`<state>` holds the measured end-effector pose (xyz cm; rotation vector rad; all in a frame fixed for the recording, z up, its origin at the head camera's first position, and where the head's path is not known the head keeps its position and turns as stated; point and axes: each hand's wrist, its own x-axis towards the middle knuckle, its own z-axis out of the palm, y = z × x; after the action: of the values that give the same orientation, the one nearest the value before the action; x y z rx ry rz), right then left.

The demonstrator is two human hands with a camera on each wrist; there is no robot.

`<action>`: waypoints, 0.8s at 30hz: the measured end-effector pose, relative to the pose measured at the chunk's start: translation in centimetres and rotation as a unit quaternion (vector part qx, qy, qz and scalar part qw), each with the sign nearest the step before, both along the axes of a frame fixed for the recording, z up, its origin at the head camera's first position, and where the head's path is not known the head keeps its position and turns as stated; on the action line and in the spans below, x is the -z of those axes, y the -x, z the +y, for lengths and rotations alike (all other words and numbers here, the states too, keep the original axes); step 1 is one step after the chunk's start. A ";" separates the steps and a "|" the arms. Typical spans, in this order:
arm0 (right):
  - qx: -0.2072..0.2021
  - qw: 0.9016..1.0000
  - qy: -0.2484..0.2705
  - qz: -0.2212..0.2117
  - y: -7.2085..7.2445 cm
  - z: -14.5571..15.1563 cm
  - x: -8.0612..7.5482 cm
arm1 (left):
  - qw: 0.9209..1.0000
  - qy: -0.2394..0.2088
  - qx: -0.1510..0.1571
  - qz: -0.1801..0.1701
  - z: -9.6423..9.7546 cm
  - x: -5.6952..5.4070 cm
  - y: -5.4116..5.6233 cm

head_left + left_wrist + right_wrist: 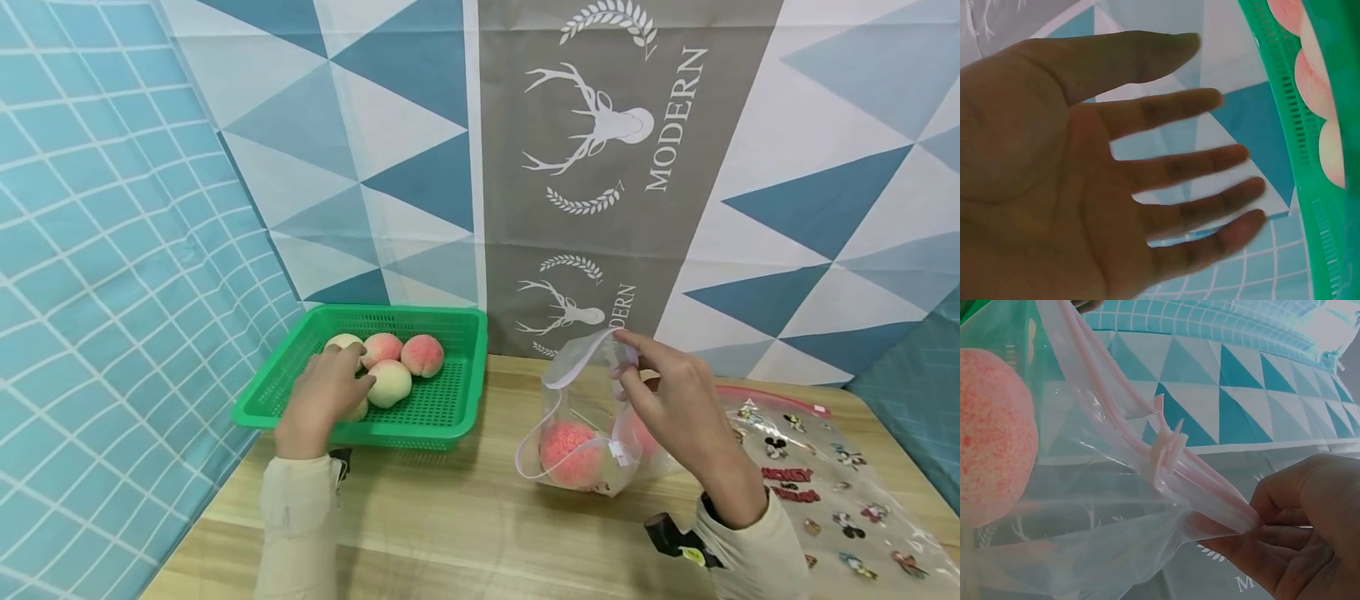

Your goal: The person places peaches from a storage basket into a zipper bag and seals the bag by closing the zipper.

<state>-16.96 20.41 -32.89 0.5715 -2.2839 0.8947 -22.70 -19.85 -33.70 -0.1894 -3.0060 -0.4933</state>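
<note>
Over the left side of a green basket (481,375), my left hand (324,390) reaches in among several pink and cream peaches (389,383). Its fingers spread apart with nothing between them in the left wrist view, where the palm (1094,181) shows; whether they touch a peach cannot be told. My right hand (675,398) pinches the rim of a clear zip bag (557,379) and holds its mouth up and apart. Inside the bag lie pink peaches (567,452). Up close, the right wrist view shows the thumb and fingers on the bag's zip edge (1235,515), near a white slider (1167,453).
A flat clear bag (795,442) with a red zip and cartoon prints lies on the wooden table (450,525) at the right. Behind the table hangs a patterned cloth (570,208). A blue checked cloth (135,292) borders the left side.
</note>
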 end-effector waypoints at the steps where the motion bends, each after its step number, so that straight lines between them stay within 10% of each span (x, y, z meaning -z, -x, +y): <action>1: -0.001 1.000 0.000 -0.001 0.0 0.0 0.0 | 1.000 0.004 -0.010 -0.012 -0.1 0.0 -0.1; 24: -0.002 1.000 -0.005 0.001 0.1 -0.1 0.1 | 0.991 -0.009 -0.039 -0.128 -2.1 1.0 0.3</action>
<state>-17.08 20.35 -33.02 0.5813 -2.2870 0.8856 -23.03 -21.97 -34.69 -0.0053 -3.2408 -0.5771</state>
